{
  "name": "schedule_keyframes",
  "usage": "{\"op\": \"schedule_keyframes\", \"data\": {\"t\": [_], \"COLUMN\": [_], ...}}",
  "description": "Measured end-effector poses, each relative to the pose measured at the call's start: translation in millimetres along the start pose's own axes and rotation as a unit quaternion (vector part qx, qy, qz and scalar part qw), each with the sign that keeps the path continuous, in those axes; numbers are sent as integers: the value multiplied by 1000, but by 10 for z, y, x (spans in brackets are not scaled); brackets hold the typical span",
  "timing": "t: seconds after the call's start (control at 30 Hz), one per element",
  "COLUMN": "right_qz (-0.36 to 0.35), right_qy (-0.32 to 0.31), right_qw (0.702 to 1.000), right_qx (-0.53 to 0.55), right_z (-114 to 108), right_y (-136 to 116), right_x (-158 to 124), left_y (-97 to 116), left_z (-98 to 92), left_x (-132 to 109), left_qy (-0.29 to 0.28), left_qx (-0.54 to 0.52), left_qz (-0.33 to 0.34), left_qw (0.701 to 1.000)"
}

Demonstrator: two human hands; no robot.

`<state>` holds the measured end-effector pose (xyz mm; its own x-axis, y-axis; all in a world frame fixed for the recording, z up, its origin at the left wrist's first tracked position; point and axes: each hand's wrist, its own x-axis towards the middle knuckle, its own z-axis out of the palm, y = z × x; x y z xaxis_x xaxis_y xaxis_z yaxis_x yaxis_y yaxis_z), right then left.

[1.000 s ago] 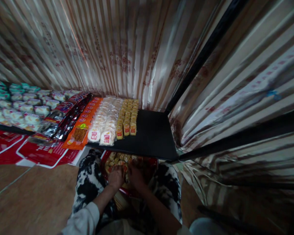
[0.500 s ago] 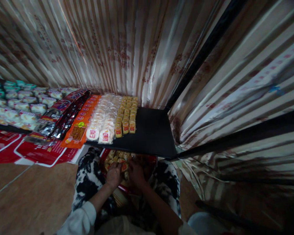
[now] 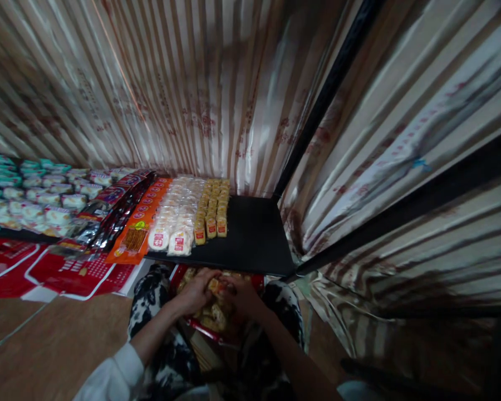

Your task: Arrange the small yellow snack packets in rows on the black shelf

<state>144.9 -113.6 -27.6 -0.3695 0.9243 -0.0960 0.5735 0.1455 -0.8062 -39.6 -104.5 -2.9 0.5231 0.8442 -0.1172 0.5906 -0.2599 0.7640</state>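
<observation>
A red container (image 3: 204, 329) between my knees holds many small yellow wrapped snacks (image 3: 212, 317). Over it, my left hand (image 3: 197, 291) curls its fingers around small snack packets from the left. From the other side, my right hand (image 3: 242, 298) closes on the packets too, its fingertips close to the left ones. Dim light and the fingers hide exactly how many packets are held. Ahead on the black shelf (image 3: 256, 234), matching yellow snack packets (image 3: 211, 214) stand in three rows beside rows of round white wrapped crackers (image 3: 173, 223).
Left along the shelf lie an orange snack bag (image 3: 137, 228), dark shiny packets (image 3: 108, 217) and many white-and-green packs (image 3: 42, 195). Red printed packaging (image 3: 79, 275) hangs below. A black metal post (image 3: 317, 122) and striped curtain (image 3: 217, 83) bound the shelf.
The view has tilted up slightly and turned right. My hands have come closer together above the snacks, with the left moving over more of the container.
</observation>
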Motion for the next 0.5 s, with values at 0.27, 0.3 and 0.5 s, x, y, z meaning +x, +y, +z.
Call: {"op": "schedule_keyframes", "data": {"t": [0.27, 0.3, 0.5], "right_qz": [29, 35, 87], "right_qy": [129, 164, 326], "right_qw": [988, 981, 938], "right_qx": [86, 93, 83], "right_z": [-561, -626, -959], "right_y": [-64, -59, 53], "right_x": [220, 286, 857], "left_y": [518, 591, 915], "left_z": [-393, -420, -318], "left_x": [670, 774, 1386], "left_qy": [45, 71, 256], "left_qx": [33, 33, 22], "left_qz": [96, 97, -12], "left_qw": [994, 992, 966]}}
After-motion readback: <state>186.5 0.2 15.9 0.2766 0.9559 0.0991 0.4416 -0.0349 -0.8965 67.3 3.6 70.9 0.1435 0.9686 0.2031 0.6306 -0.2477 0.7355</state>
